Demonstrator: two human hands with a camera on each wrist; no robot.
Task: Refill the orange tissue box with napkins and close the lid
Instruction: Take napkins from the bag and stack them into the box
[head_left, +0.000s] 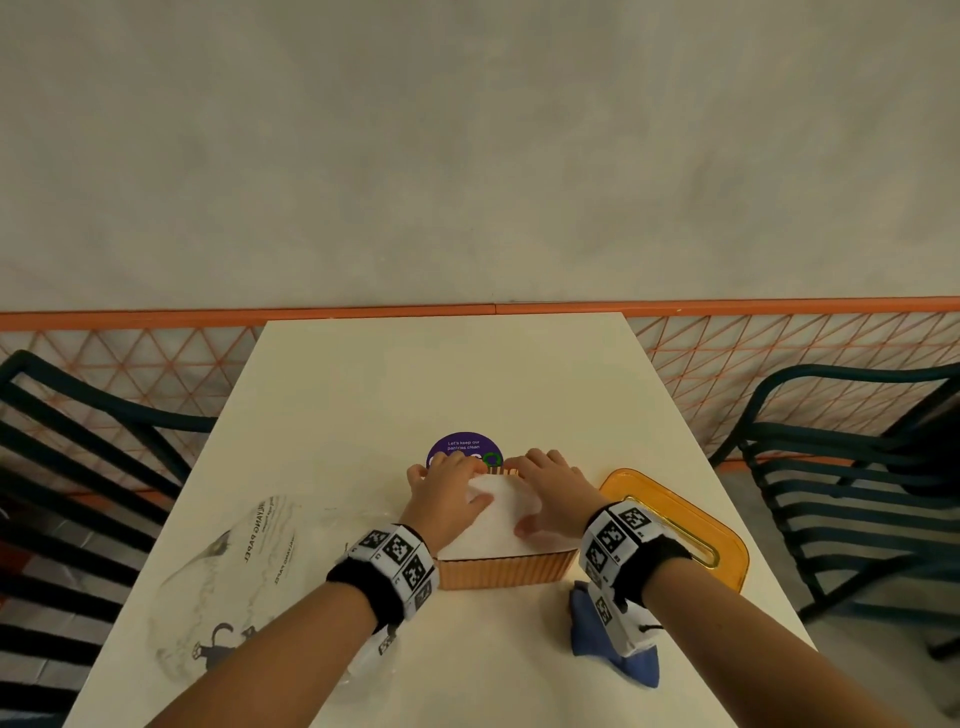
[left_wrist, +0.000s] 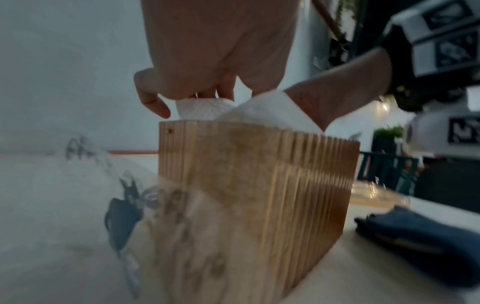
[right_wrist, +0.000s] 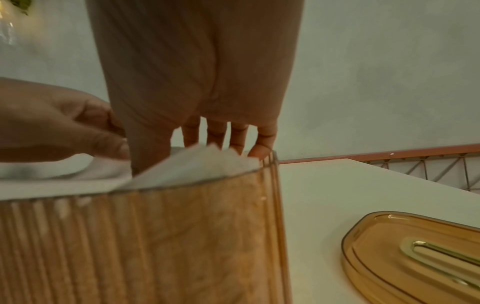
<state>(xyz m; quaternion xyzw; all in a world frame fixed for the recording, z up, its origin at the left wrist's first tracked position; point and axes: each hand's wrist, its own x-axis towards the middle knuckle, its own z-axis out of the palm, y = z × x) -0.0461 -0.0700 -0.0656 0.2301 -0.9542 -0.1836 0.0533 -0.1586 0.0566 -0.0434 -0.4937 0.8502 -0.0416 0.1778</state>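
Observation:
The orange ribbed tissue box (head_left: 506, 571) stands in the middle of the table (head_left: 467, 374) with its top uncovered. A stack of white napkins (head_left: 498, 519) fills it and rises above the rim. My left hand (head_left: 449, 486) lies on the stack's left side, fingers reaching over the far edge. My right hand (head_left: 550, 486) presses the right side, its straight fingers (right_wrist: 239, 137) pointing down at the far rim of the box (right_wrist: 155, 236). The orange lid (head_left: 675, 519) with a slot lies flat to the right of the box.
A crumpled clear plastic wrapper (head_left: 234, 571) with print lies at the left. A blue cloth (head_left: 618, 644) sits near the front right, under my right wrist. A purple round sticker (head_left: 464, 447) is behind the box. Dark slatted chairs (head_left: 857, 467) flank the table.

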